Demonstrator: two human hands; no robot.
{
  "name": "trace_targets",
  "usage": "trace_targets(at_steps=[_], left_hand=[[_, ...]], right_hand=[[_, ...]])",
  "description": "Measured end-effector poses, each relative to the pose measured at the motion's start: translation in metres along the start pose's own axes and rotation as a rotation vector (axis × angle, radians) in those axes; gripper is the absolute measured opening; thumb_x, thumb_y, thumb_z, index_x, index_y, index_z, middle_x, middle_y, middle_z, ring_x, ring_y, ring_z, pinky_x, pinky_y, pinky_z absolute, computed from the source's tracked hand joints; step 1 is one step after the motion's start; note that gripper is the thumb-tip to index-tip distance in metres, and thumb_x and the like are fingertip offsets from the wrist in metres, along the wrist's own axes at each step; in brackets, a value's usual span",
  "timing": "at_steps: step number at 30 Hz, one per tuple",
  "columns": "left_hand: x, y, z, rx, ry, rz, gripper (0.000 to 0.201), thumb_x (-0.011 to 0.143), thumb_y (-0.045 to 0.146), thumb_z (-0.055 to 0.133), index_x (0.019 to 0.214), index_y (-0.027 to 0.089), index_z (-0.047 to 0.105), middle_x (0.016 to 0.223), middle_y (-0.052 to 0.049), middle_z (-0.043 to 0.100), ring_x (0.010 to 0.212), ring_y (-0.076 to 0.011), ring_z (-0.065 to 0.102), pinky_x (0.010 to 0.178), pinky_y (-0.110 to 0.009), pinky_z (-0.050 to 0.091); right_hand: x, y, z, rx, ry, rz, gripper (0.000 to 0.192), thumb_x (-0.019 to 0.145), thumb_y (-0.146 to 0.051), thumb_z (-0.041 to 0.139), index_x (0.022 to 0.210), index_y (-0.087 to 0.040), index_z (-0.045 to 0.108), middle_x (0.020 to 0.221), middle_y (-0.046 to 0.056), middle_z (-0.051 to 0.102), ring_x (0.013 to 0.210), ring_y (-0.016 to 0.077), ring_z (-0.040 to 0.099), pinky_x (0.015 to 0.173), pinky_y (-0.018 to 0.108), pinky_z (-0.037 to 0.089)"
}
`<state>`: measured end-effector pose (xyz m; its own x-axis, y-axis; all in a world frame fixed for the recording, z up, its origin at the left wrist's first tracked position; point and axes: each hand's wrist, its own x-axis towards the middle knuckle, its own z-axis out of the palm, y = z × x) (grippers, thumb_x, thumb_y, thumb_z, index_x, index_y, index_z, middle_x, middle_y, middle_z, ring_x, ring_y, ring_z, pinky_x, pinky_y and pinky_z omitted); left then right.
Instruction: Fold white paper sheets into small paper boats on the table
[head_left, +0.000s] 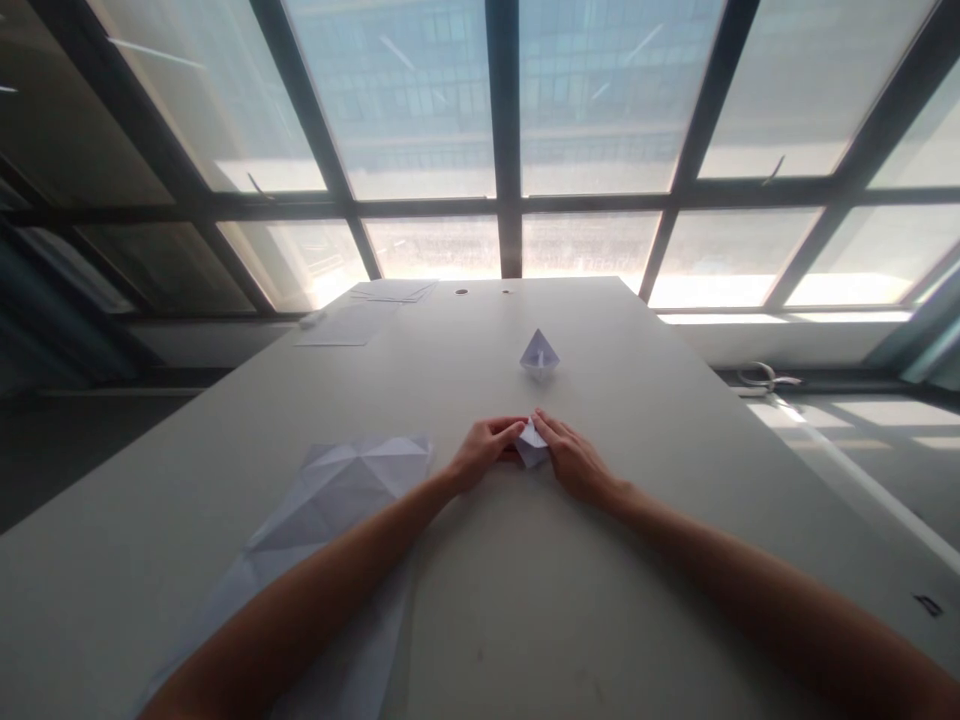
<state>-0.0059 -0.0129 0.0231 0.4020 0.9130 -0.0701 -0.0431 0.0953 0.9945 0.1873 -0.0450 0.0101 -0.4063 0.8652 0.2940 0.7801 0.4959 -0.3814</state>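
Note:
Between my two hands is a small piece of folded white paper [532,452], low over the white table. My left hand [487,445] grips its left side, with the thumb on top and the other fingers partly behind it. On the paper's right side, my right hand [576,458] pinches it, fingers together and pointing forward. Parts of the folded paper are hidden under the fingers. Just beyond my hands stands a folded paper boat [540,355] with a pointed peak. A large creased sheet of paper [337,500] lies to the left, partly beneath my left forearm.
The white table [630,400] stretches toward a wall of windows [420,100]. Several flat paper sheets [341,325] lie at its far left. Two small dark spots sit near the far edge. A white cable [765,378] rests beyond the right edge.

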Motion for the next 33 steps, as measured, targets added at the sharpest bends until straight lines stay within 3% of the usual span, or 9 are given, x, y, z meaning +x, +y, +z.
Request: trace_targets(at_steps=[4,7,12,14,17,21,24,28,33], left_hand=[[0.0,-0.002,0.0,0.0,0.033,-0.001,0.054,0.073,0.038,0.081,0.119,0.012,0.067,0.101,-0.01,0.073,0.086,-0.0193,0.069,0.083,-0.037,0.058],[0.001,-0.003,-0.002,-0.032,0.048,0.017,0.057,0.074,0.035,0.081,0.123,0.012,0.064,0.095,-0.007,0.073,0.081,-0.0173,0.069,0.083,-0.037,0.058],[-0.001,-0.004,-0.001,-0.074,0.065,0.073,0.066,0.075,0.033,0.081,0.133,0.012,0.057,0.098,-0.007,0.073,0.083,-0.018,0.069,0.084,-0.04,0.058],[-0.002,-0.005,0.001,-0.078,0.064,0.097,0.067,0.075,0.035,0.081,0.133,0.012,0.056,0.101,-0.008,0.073,0.085,-0.019,0.069,0.085,-0.041,0.058],[-0.003,-0.004,0.003,-0.054,0.038,0.113,0.072,0.073,0.038,0.082,0.134,0.012,0.055,0.102,-0.009,0.072,0.085,-0.0196,0.069,0.085,-0.041,0.057],[-0.002,-0.002,0.003,0.031,-0.084,0.101,0.073,0.067,0.037,0.085,0.13,0.012,0.059,0.102,-0.01,0.072,0.083,-0.0191,0.068,0.076,-0.03,0.054],[-0.002,0.001,0.003,0.137,-0.108,0.082,0.053,0.067,0.04,0.084,0.106,0.008,0.07,0.086,-0.007,0.072,0.072,-0.0167,0.065,0.065,-0.024,0.049],[-0.003,0.003,0.006,0.223,-0.094,0.046,0.042,0.068,0.047,0.08,0.082,0.008,0.071,0.071,-0.003,0.066,0.065,-0.0153,0.062,0.062,-0.024,0.048],[-0.004,0.004,0.007,0.27,-0.11,0.03,0.05,0.077,0.058,0.067,0.08,0.008,0.069,0.066,-0.002,0.06,0.059,-0.0134,0.056,0.057,-0.024,0.047]], right_hand=[[-0.001,0.003,-0.002,0.086,-0.037,-0.093,0.069,0.085,-0.009,0.036,0.153,-0.009,0.025,0.16,0.011,0.021,0.147,0.0206,0.019,0.118,0.039,0.024],[-0.002,0.004,-0.005,0.253,-0.005,-0.099,0.076,0.081,-0.017,0.049,0.153,-0.009,0.025,0.16,0.013,0.02,0.147,0.0248,0.017,0.118,0.043,0.023],[0.004,0.007,0.003,0.737,0.194,0.098,0.075,0.081,-0.031,0.06,0.148,-0.009,0.035,0.149,0.019,0.041,0.127,0.0287,0.051,0.099,0.039,0.048],[0.007,0.006,0.007,0.887,0.217,0.19,0.077,0.078,-0.034,0.066,0.145,-0.009,0.038,0.133,0.018,0.057,0.105,0.0265,0.065,0.084,0.037,0.056],[0.01,0.006,0.01,1.022,0.198,0.263,0.067,0.074,-0.034,0.071,0.134,-0.012,0.051,0.098,0.009,0.072,0.079,0.022,0.069,0.067,0.033,0.057],[0.008,0.005,0.007,1.062,0.207,0.303,0.036,0.071,-0.036,0.075,0.098,-0.012,0.068,0.08,0.005,0.071,0.066,0.0185,0.065,0.058,0.027,0.053],[0.008,0.004,0.006,1.03,0.224,0.353,0.027,0.071,-0.038,0.075,0.08,-0.014,0.067,0.068,0.002,0.066,0.058,0.0164,0.061,0.051,0.025,0.049],[0.009,0.003,0.008,0.996,0.195,0.358,0.032,0.076,-0.046,0.069,0.071,-0.015,0.065,0.058,0.0,0.06,0.049,0.0143,0.055,0.044,0.024,0.044],[0.008,0.003,0.011,1.049,0.068,0.322,0.045,0.084,-0.057,0.057,0.075,-0.014,0.065,0.054,0.0,0.057,0.043,0.0126,0.051,0.04,0.024,0.04]])
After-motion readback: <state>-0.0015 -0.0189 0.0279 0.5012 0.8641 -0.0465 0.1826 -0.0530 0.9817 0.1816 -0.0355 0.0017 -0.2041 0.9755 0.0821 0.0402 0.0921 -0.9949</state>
